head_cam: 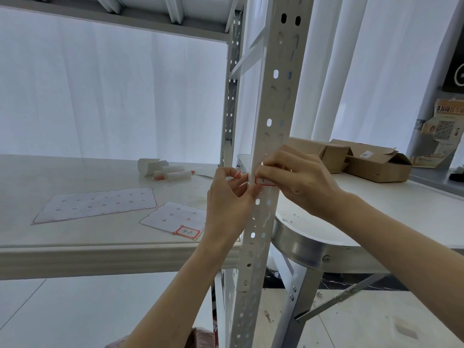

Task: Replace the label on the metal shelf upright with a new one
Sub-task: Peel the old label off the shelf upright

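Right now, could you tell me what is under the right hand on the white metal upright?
A red-bordered white label sticks to the white perforated metal upright under the right hand. Its fingers cover the label's top edge and most of its writing; the left hand pinches beside it.

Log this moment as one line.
both hands at upright | left hand, right hand on red-bordered label | spare label on shelf

Both hands, left hand (227,197) and right hand (296,175), pinching a red-bordered label (263,181) against the perforated upright (273,101), above a shelf (100,237) strewn with sticker sheets (96,204).
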